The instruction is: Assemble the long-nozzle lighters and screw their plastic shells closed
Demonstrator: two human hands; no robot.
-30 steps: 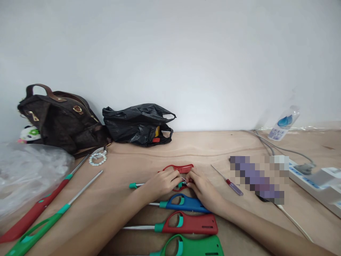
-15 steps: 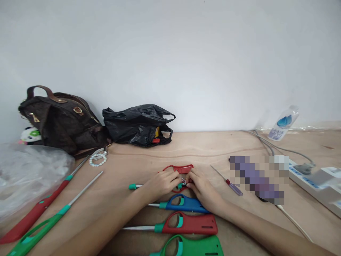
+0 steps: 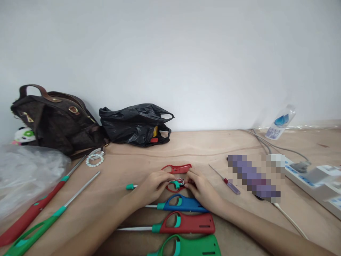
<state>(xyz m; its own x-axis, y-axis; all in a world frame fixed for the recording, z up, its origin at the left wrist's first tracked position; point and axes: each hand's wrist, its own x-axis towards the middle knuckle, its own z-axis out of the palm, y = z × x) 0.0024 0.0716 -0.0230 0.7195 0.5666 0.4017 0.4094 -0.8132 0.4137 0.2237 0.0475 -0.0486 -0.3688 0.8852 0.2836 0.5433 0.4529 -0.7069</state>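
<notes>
A gas lighter with its red handle opened lies between my hands; its teal trigger [image 3: 175, 185] and thin white wire [image 3: 180, 179] show. My left hand [image 3: 154, 184] pinches the wire from the left, over the metal tube. From the right, the fingertips of my right hand [image 3: 198, 184] are closed on the wire near the handle, partly hiding it. Just beyond lies the loose red handle half [image 3: 179, 168]. Closer to me, a blue lighter [image 3: 190, 204], a red lighter [image 3: 195, 223] and a green lighter [image 3: 198, 245] lie in a row.
A screwdriver [image 3: 231, 185] lies right of my hands, then a blurred purple object [image 3: 253, 177] and a white power strip [image 3: 314, 181]. A bottle [image 3: 281, 122] leans by the wall. Leftward are more lighters, a clear plastic bag [image 3: 32, 177], a backpack [image 3: 58, 124] and a black bag [image 3: 133, 124].
My left hand has drawn back slightly to the left, uncovering the teal trigger and more of the white wire. My right hand stays at the handle. The whole view has shifted a little.
</notes>
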